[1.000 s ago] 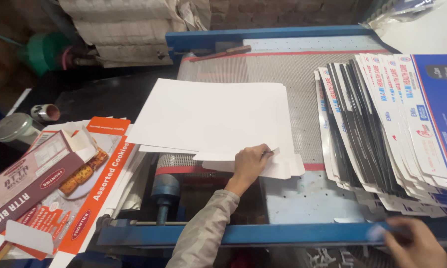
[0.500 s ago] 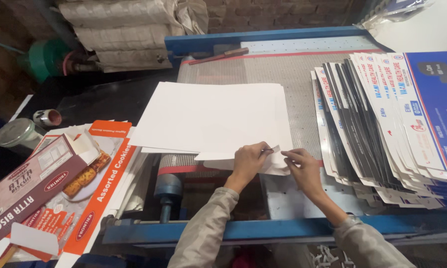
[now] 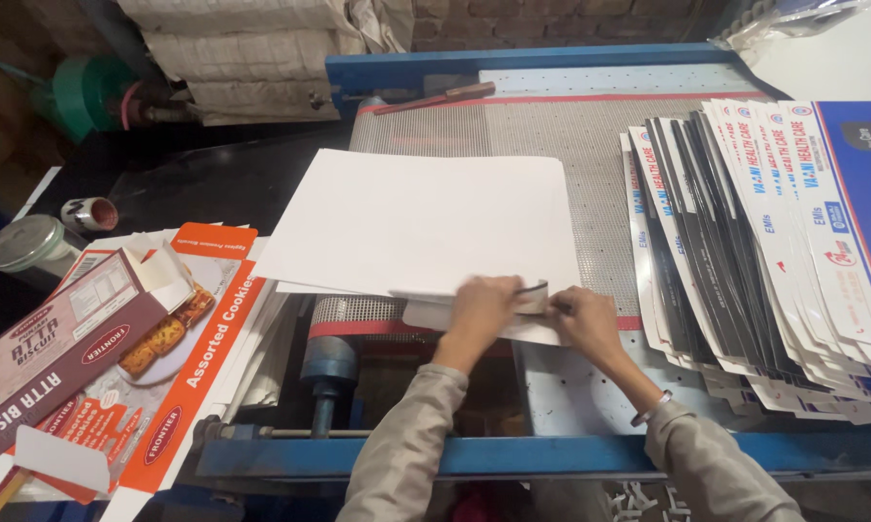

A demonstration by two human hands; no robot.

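While both hands pinch one white sheet stack point(image 3: 426, 224): left grip point(image 3: 484, 304), right grip point(image 3: 578, 317) closed on its edge.

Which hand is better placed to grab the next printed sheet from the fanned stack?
Right, probably. The right hand lies beside the fanned stack, while the left hand sits farther away, pinching the white sheets at their near edge.

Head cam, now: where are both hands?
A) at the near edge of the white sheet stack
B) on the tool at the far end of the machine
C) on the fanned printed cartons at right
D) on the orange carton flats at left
A: the left hand and right hand meet at the near edge of the white sheet stack, pinching a small dark-edged piece between them.
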